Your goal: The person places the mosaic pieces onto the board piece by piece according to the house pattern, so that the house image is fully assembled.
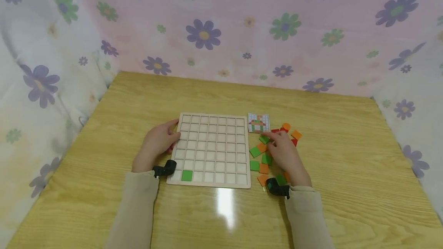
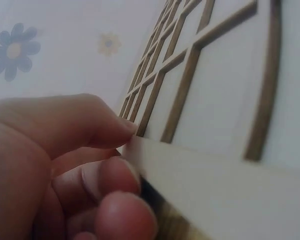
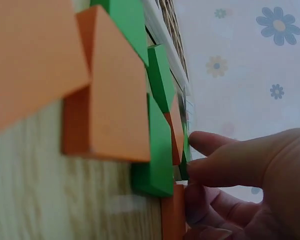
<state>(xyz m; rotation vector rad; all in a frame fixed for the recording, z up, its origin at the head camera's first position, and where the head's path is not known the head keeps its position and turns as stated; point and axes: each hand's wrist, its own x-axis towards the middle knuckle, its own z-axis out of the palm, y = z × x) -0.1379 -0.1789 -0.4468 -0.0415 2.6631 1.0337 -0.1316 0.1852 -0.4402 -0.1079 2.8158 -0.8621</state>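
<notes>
My left hand (image 1: 158, 140) grips the left edge of a wooden grid board (image 1: 209, 186), its thumb on the rim and other fingers curled at the side in the left wrist view. One green square tile (image 1: 187, 175) sits in a bottom-row cell, second from the left. Right of the board, my right hand (image 1: 283, 151) has its index finger and thumb at a green tile (image 1: 264, 139); I cannot tell whether they pinch it. In the right wrist view that green tile (image 3: 185, 170) is right at the fingertips, past a nearer orange tile (image 3: 120, 95).
A small pattern card (image 1: 258, 123) lies off the board's upper right corner. Several loose green, orange and red pieces surround my right hand, among them an orange round piece (image 1: 286, 126) and an orange square tile (image 1: 263, 168). Flowered cloth (image 1: 228, 49) hangs behind the wooden table (image 1: 360, 164).
</notes>
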